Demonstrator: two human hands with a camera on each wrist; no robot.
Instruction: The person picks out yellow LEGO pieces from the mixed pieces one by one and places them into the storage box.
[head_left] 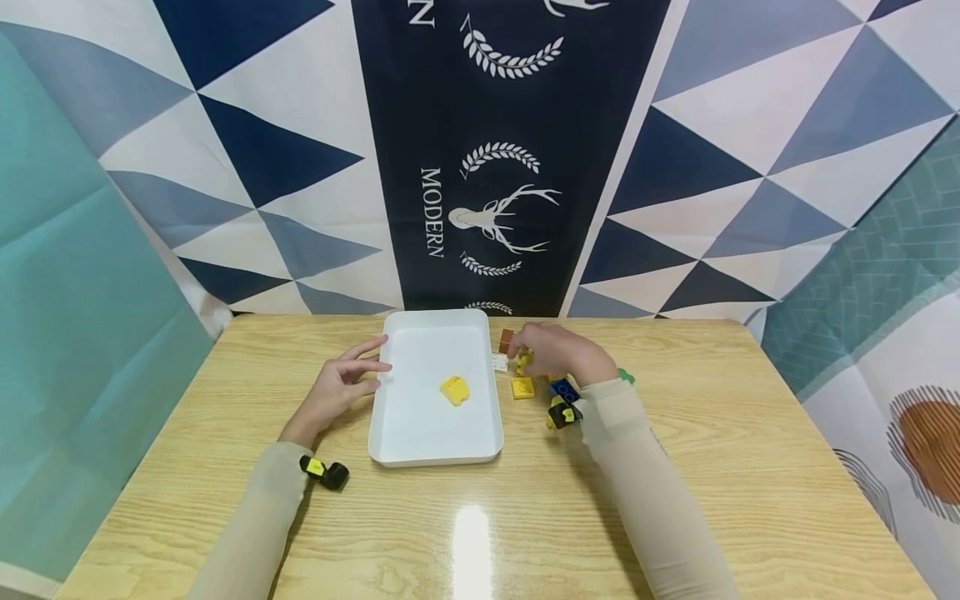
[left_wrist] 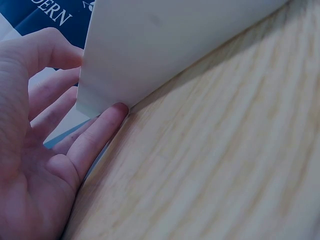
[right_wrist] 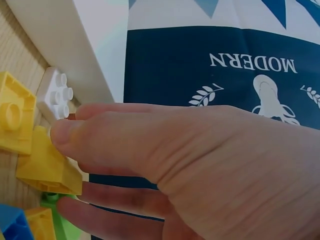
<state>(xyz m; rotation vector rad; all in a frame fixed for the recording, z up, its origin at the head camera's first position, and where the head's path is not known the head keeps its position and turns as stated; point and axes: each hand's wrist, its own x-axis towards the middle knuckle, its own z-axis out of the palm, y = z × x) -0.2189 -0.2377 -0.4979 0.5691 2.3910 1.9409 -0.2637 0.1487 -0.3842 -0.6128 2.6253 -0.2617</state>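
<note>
A white tray point(head_left: 435, 456) lies on the wooden table with one yellow toy block point(head_left: 455, 389) inside it. My left hand point(head_left: 345, 385) is at the tray's left side, its fingers spread. In the left wrist view the fingertips point(left_wrist: 119, 109) touch the tray's wall point(left_wrist: 165, 45). To the right of the tray, my right hand point(head_left: 558, 350) reaches over several blocks, thumb and index finger around a brown block point(head_left: 506, 340), mostly hidden in the right wrist view. Close by are a white studded block point(right_wrist: 56, 94) and a yellow block point(right_wrist: 47, 167).
A square yellow block point(head_left: 522, 388) and a blue block point(head_left: 564, 389) lie by the right wrist. A green block point(head_left: 626, 376) shows beyond the sleeve. Patterned cloth point(head_left: 487, 125) hangs behind the table's far edge.
</note>
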